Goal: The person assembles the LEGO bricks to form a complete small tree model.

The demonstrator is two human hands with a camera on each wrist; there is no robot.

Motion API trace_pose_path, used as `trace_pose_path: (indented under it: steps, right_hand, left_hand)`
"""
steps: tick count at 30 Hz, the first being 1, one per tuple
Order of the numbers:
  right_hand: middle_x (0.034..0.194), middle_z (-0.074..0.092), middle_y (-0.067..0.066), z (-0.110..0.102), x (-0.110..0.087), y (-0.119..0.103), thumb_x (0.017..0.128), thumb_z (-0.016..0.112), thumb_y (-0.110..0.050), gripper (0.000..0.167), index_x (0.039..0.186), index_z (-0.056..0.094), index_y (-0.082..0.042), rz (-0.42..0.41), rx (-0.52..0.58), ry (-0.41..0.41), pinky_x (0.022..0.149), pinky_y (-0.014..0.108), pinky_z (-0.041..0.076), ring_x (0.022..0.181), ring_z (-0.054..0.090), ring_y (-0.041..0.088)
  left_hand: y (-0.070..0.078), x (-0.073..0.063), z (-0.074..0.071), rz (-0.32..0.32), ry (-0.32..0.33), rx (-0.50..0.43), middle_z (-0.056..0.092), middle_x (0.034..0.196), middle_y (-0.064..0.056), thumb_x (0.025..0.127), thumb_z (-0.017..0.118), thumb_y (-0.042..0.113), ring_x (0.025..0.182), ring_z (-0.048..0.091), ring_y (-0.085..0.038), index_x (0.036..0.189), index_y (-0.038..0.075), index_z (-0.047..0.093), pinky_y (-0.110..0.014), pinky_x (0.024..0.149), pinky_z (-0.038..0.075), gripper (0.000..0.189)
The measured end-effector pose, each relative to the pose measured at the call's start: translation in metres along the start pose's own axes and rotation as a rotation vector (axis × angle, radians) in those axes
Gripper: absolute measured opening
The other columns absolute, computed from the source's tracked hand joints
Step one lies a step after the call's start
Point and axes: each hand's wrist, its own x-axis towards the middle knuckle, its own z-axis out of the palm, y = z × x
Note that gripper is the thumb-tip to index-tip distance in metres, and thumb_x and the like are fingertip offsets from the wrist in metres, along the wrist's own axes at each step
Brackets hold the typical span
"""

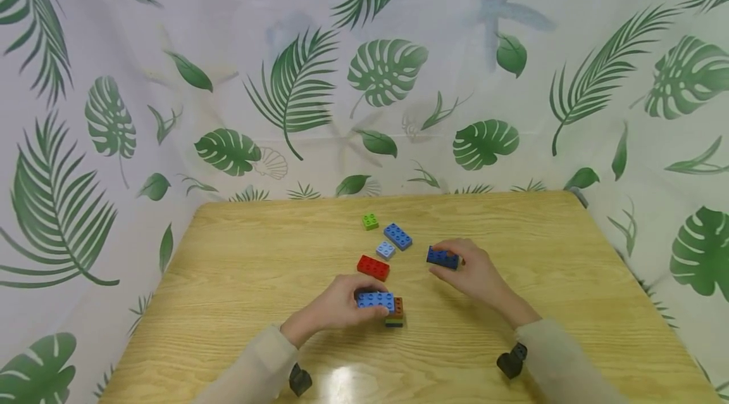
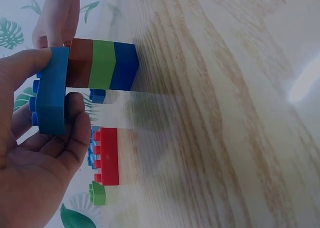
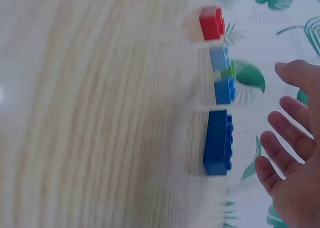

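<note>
My left hand [image 1: 340, 304] grips a blue brick [image 1: 374, 301] between thumb and fingers. That brick tops a short stack and juts out to its left; in the left wrist view a brown brick [image 2: 80, 63], a green brick [image 2: 103, 66] and a dark blue brick [image 2: 125, 67] sit under it, the dark blue one lowest. My right hand [image 1: 477, 272] hovers over another dark blue brick [image 1: 442, 258] with eight studs or so. Its fingers [image 3: 287, 150] are spread in the right wrist view, and a gap shows between them and that brick, which lies on the table.
Beyond the stack lie a red brick [image 1: 373, 268], a small light blue brick [image 1: 385, 250], a longer blue brick [image 1: 398, 236] and a small lime green brick [image 1: 371, 221]. The wooden table [image 1: 256, 246] ends at a leaf-patterned curtain [image 1: 319, 170] behind and at both sides.
</note>
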Motion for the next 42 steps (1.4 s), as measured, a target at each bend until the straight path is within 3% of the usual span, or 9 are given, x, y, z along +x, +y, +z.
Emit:
trace_pose_path:
  steps: [7,18,30,42]
  right_hand:
    - [0.135,0.068,0.019,-0.004,0.005,0.02,0.096,0.079,-0.023,0.039,0.13,0.071,-0.005,0.026,-0.03,0.001,0.095,0.063,0.053,0.122,0.062,0.041]
    - [0.135,0.066,0.024,0.0,0.012,0.035,0.094,0.081,-0.016,0.044,0.133,0.068,0.0,0.057,-0.059,-0.032,0.095,0.06,0.054,0.115,0.065,0.042]
    - [0.128,0.069,0.021,0.013,0.016,0.051,0.095,0.08,-0.022,0.047,0.136,0.068,-0.002,0.112,-0.073,-0.067,0.099,0.059,0.052,0.117,0.062,0.04]
    - [0.125,0.068,0.022,0.013,0.019,0.049,0.096,0.079,-0.022,0.043,0.132,0.069,-0.001,0.134,-0.062,-0.071,0.096,0.059,0.053,0.114,0.063,0.04]
  left_hand:
    - [0.0,-0.001,0.001,-0.018,-0.008,-0.016,0.074,0.121,0.001,0.096,0.077,0.038,0.1,0.063,-0.006,0.128,0.017,0.073,-0.026,0.09,0.053,0.039]
    - [0.001,0.0,-0.001,-0.033,-0.015,-0.012,0.073,0.122,0.002,0.096,0.077,0.038,0.1,0.061,-0.007,0.129,0.017,0.073,-0.026,0.091,0.052,0.038]
    - [0.001,0.0,0.0,-0.039,-0.021,-0.012,0.073,0.121,0.001,0.096,0.077,0.037,0.1,0.061,-0.006,0.128,0.017,0.072,-0.026,0.091,0.051,0.039]
    - [0.0,-0.001,-0.001,-0.048,-0.019,-0.026,0.073,0.12,0.003,0.096,0.077,0.038,0.101,0.062,-0.007,0.128,0.019,0.072,-0.027,0.091,0.051,0.038]
